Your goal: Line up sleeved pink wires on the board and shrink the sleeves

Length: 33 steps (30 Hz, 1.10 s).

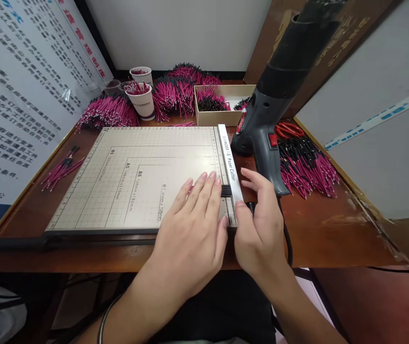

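My left hand (193,229) lies flat on the paper cutter (147,143), its fingers together and stretched out. Beneath those fingers is a small bundle of pink wires, mostly hidden; their black ends (226,191) run to the right under the cutter's white rail (230,165). My right hand (259,224) is at the right side of the rail, its thumb against the rail's edge and its fingers apart and half curled. No held thing shows in it. A dark piece (250,206) is partly visible between that thumb and the fingers.
A hot air gun (267,114) stands right of the cutter, near a pile of pink-and-black wires (308,165). At the back are more wire bundles (175,95), paper cups (142,102) and a box (214,118). The cutter's black handle (11,244) extends left along the front edge.
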Tool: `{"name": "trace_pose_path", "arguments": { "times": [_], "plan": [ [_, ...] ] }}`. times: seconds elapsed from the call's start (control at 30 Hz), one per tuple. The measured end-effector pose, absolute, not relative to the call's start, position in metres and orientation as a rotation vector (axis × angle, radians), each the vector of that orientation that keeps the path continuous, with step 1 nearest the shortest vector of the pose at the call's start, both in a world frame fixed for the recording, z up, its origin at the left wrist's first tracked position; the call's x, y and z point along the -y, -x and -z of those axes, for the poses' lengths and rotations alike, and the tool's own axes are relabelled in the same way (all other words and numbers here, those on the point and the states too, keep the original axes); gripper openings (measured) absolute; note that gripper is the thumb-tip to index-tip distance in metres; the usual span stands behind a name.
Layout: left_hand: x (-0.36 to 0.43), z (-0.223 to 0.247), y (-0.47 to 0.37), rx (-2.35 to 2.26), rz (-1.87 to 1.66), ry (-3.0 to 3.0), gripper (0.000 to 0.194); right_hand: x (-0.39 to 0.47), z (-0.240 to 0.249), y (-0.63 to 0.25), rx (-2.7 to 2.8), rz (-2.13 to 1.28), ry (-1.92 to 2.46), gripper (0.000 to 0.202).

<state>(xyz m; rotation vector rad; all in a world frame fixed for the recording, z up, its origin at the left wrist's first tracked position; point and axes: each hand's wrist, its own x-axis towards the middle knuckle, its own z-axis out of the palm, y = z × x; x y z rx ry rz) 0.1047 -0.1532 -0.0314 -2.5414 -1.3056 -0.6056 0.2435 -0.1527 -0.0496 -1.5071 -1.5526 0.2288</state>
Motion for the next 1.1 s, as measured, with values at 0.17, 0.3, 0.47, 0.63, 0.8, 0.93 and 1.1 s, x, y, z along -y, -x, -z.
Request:
{"name": "trace_pose_path", "arguments": {
  "times": [0.17,0.3,0.47,0.63,0.8,0.93,1.1],
  "plan": [
    [0.153,0.041,-0.111,1.26,0.618,2.537,0.06,0.151,0.048,-0.24,1.568,-0.219,1.497,0.046],
    [0.152,0.045,-0.116,1.226,0.615,2.569,0.061,0.149,0.049,-0.24,1.531,-0.291,1.51,0.045],
    [0.154,0.045,-0.122,1.272,0.63,2.599,0.063,0.152,0.042,-0.247,1.413,-0.598,1.447,0.043],
    [0.162,0.035,-0.115,1.334,0.707,2.573,0.064,0.123,-0.004,-0.264,1.723,-0.469,1.335,0.041],
    [0.166,0.029,-0.098,1.332,0.644,2.491,0.057,0.054,-0.022,-0.279,2.325,-0.389,1.029,0.039],
    [0.16,0.034,-0.096,1.266,0.599,2.533,0.057,0.032,0.0,-0.285,2.456,-0.298,0.942,0.037],
    [0.16,0.037,-0.107,1.296,0.63,2.522,0.059,0.045,0.015,-0.293,2.42,0.011,0.973,0.037]
  ]
}}
